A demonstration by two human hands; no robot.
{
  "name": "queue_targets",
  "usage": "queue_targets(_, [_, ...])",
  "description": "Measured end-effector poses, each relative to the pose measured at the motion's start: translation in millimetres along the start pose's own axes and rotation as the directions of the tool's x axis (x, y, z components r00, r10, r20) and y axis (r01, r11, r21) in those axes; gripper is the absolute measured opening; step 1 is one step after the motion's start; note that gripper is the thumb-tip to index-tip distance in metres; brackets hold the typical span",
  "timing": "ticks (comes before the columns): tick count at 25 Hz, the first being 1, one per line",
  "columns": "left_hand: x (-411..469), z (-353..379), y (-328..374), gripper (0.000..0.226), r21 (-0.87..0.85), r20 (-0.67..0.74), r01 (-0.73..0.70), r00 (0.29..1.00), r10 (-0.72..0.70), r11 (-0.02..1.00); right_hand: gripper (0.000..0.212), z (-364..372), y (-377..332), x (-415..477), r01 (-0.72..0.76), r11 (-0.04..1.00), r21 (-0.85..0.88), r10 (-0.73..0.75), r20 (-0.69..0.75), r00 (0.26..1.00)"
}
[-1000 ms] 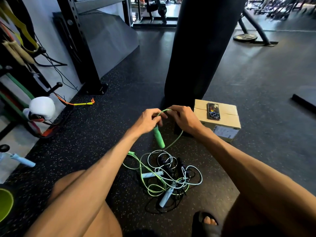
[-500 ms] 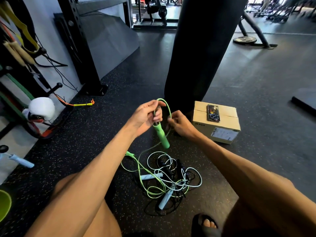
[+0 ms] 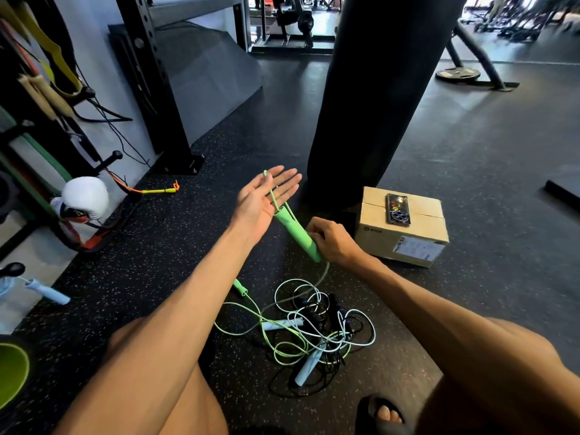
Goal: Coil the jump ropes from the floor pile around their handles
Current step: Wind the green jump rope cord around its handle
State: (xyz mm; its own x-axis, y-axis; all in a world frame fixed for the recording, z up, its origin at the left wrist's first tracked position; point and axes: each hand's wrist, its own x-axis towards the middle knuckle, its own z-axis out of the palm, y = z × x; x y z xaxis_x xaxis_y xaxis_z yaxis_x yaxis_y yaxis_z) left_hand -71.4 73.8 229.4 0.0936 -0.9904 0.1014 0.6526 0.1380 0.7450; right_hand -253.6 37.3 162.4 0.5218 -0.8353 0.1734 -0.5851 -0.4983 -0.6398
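Lying nearest on the floor, the rope pile [image 3: 314, 328] tangled green, pale-blue and black cords around 1 pale-blue handle [image 3: 309, 367]; above it, the right hand [image 3: 335, 243] clamped the lower end of the tilted green handle [image 3: 296, 235]; just beyond, the left hand [image 3: 263, 199] lay flat, palm up, holding nothing, with 1 loop of green cord [image 3: 272, 196] draped across it; the cord was judged light, limp and springy, best pinched close to the stiff handle; farther off, a cardboard box [image 3: 405, 243] carried a phone [image 3: 398, 209] beside a black punching bag [image 3: 373, 98].

Punching bag [image 3: 376, 105] close ahead, cardboard box [image 3: 403, 243] just right of it — open floor [image 3: 141, 252] left of the rope pile [image 3: 314, 337].
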Motion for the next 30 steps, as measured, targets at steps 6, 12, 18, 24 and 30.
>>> queue_targets(6, [4.7,-6.9,-4.3,0.024,0.383,-0.152,-0.13,0.968,0.201,0.915,0.014,-6.8,-12.5,-4.1,0.168,0.986,-0.007,-0.168,-0.009,0.986])
queue_targets(12, [7.1,-10.7,-25.4,0.022,0.828,-0.029,-0.12,0.967,0.255,0.547,0.018,-13.4,-24.1,-4.9,0.32,0.945,-0.068,-0.32,0.02,0.947])
queue_targets(18, [-0.5,-9.4,-26.5,0.032,0.979,0.051,-0.037,0.996,-0.069,0.2,0.021,-28.7,-29.6,1.8,0.193,0.98,0.041,-0.181,-0.199,0.963])
queue_targets(24, [-5.9,4.9,-24.8,0.042,0.735,0.087,0.212,0.913,-0.399,0.645,0.023,-36.7,-35.0,7.5,0.07,0.936,0.344,0.024,-0.262,0.965])
queue_targets(30, [-5.1,3.1,-16.4,0.03,0.418,0.224,0.268,0.896,-0.384,0.868,0.031,-25.1,-29.4,11.6,-0.137,0.804,0.578,0.231,-0.092,0.969])
